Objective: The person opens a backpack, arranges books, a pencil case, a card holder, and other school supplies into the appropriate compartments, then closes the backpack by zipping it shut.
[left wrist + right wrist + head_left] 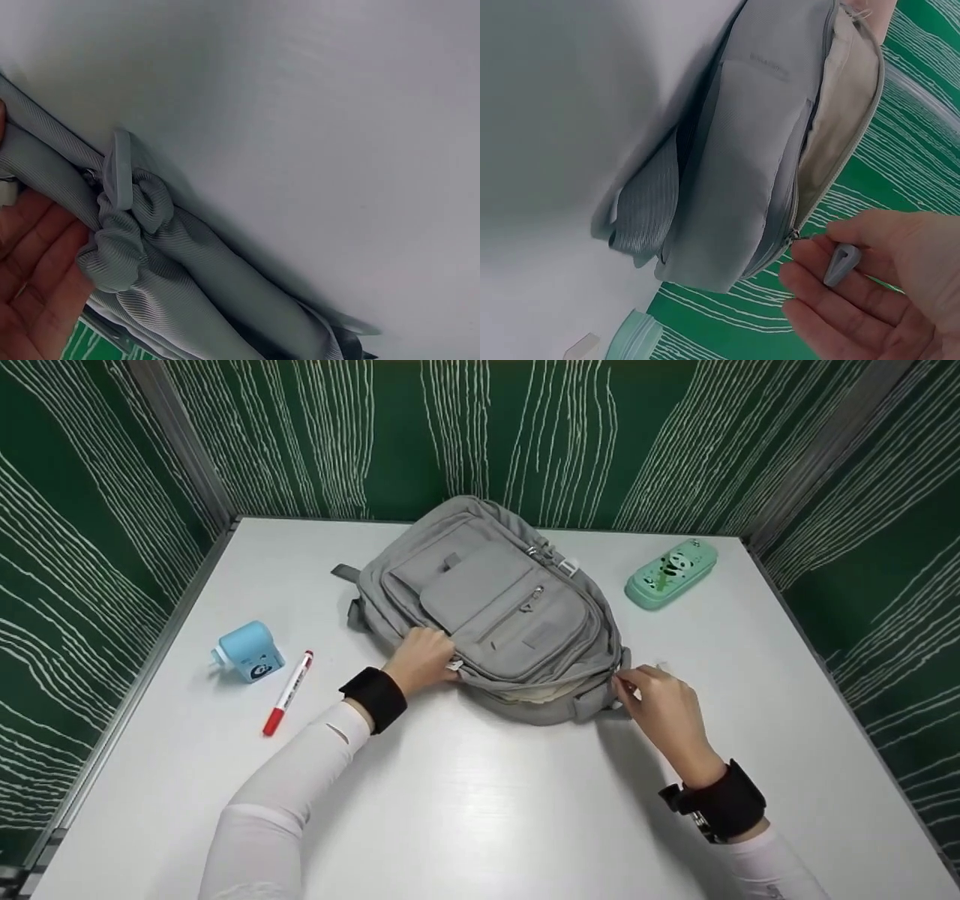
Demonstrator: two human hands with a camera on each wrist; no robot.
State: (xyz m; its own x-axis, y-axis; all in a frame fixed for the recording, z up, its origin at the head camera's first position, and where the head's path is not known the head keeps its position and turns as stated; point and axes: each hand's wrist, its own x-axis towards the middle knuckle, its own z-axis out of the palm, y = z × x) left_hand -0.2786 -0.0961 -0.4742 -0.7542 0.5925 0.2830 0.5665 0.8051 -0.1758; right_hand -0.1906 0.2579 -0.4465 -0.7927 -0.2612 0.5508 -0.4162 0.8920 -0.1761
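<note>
A grey backpack (495, 592) lies on its back on the white table, its front pocket facing up. Along its near edge a zipped opening gapes, with beige lining (843, 105) showing inside. My left hand (422, 660) grips the fabric at the left end of that opening; in the left wrist view its fingers (56, 266) lie against the bunched cloth. At the right end, my right hand (664, 705) pinches a zipper pull (843, 264) between thumb and forefinger, close beside the zipper slider (792, 237).
On the left lie a light blue bottle (251, 651) on its side and a red-capped marker (289, 694). A green panda pencil case (671, 574) lies at the back right. A small pale block (581, 347) lies near the case. Green walls with white streaks enclose the table (480, 810).
</note>
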